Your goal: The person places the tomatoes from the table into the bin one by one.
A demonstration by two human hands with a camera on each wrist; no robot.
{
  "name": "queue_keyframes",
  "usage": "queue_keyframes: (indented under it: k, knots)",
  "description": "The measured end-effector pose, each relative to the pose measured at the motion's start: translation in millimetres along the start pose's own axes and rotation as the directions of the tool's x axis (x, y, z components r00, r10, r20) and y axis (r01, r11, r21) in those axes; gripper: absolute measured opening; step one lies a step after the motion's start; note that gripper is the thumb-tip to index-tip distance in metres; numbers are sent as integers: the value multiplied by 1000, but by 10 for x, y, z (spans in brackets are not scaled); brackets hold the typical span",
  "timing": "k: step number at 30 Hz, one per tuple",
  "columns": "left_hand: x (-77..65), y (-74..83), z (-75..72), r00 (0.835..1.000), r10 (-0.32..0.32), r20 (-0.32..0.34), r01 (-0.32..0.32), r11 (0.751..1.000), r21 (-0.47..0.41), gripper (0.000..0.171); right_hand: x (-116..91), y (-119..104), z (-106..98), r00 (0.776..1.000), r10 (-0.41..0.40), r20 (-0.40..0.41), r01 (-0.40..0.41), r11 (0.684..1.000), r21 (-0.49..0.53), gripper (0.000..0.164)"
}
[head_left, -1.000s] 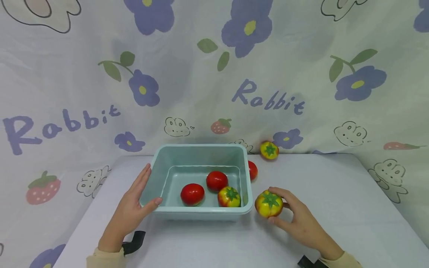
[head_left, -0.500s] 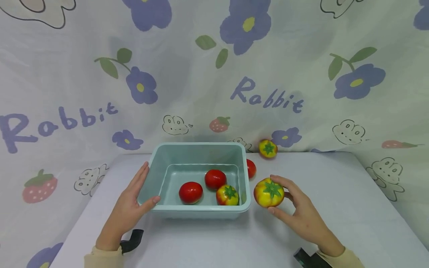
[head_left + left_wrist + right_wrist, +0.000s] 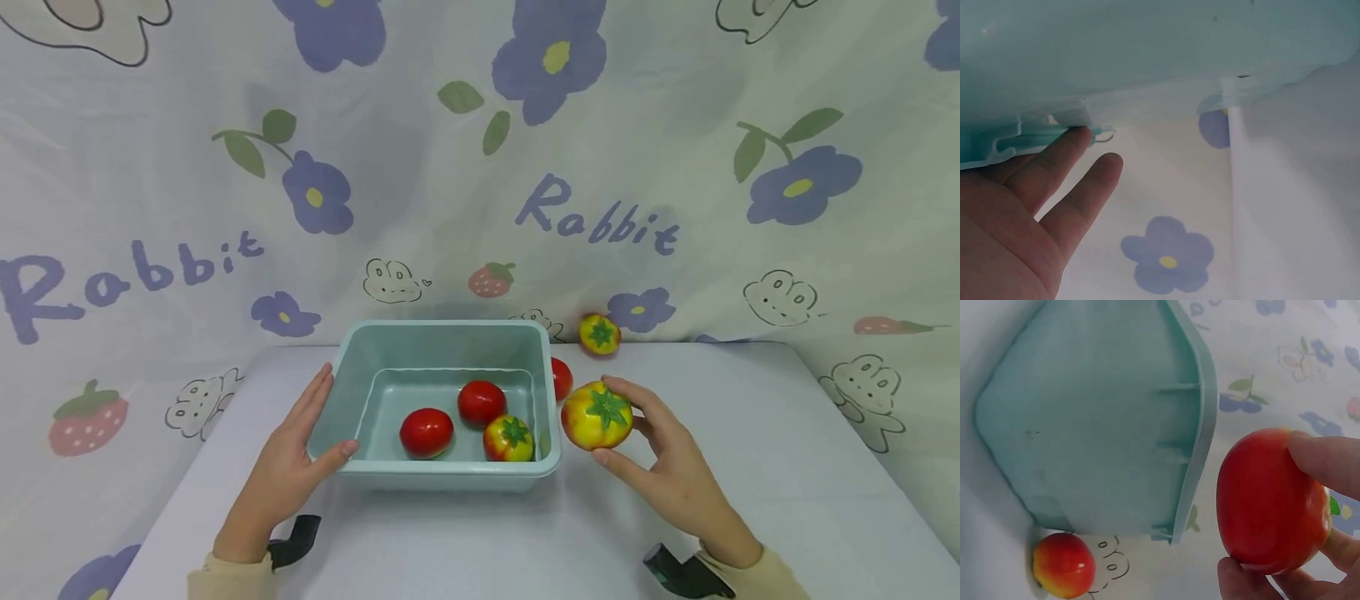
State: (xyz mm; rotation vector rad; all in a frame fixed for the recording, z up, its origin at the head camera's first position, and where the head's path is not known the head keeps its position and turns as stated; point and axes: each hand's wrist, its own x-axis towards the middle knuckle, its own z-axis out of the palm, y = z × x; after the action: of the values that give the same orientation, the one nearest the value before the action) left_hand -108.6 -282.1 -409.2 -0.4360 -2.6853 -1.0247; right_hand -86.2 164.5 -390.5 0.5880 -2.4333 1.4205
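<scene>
A red-and-yellow toy tomato with a green star-shaped top is pinched between the thumb and fingers of my right hand. It hovers just off the right rim of a pale blue-green plastic bin; the right wrist view shows its smooth red underside. My left hand rests against the bin's left side, thumb over the near left rim and fingers straight along the outside. Up close, the left fingers reach under the overhanging rim. Inside the bin lie two red tomatoes and one yellow-red tomato.
Behind the bin's right wall a red tomato is partly hidden. A yellow-red tomato sits at the table's back edge, against a printed cloth backdrop. White cloth covers the table.
My right hand has raised the tomato and brought it slightly left, closer to the bin's rim. The left hand keeps its place on the bin, and the view has shifted a little.
</scene>
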Motion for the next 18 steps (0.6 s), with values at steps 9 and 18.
queue_keyframes:
  k: [9, 18]
  knots:
    - [7, 5, 3, 1000, 3, -2, -3, 1000, -4, 91, 115, -103, 109, 999, -44, -17, 44, 999, 4, 79]
    - [-1, 2, 6, 1000, 4, -2, -4, 1000, -14, 90, 193, -132, 218, 999, -48, -6, 48, 998, 37, 76]
